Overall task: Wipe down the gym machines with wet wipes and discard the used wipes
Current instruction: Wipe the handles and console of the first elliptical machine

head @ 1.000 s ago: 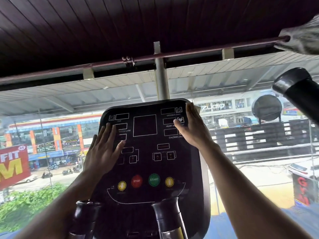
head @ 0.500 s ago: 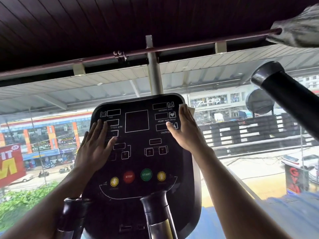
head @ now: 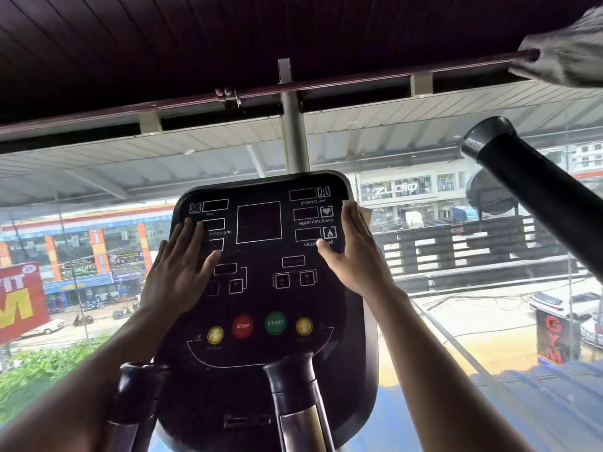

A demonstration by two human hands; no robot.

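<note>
A black console panel [head: 261, 301] of a gym machine fills the middle of the view, with display windows above and red STOP and green START buttons below. My left hand [head: 181, 265] lies flat on the panel's left side, fingers straight. My right hand [head: 354, 252] presses flat on the panel's right edge, with a white wet wipe [head: 364, 213] under it; only a corner of the wipe peeks out beyond the fingers.
Two dark handle grips [head: 290, 383] rise in front of the console at the bottom. A thick black handlebar [head: 535, 187] slants in from the right. A grey cloth [head: 567, 53] hangs on the rail at top right. Glass looks onto a street.
My right hand with the wipe has slid a little down the console's right edge. My left hand stays flat on the left side. The view has shifted slightly.
</note>
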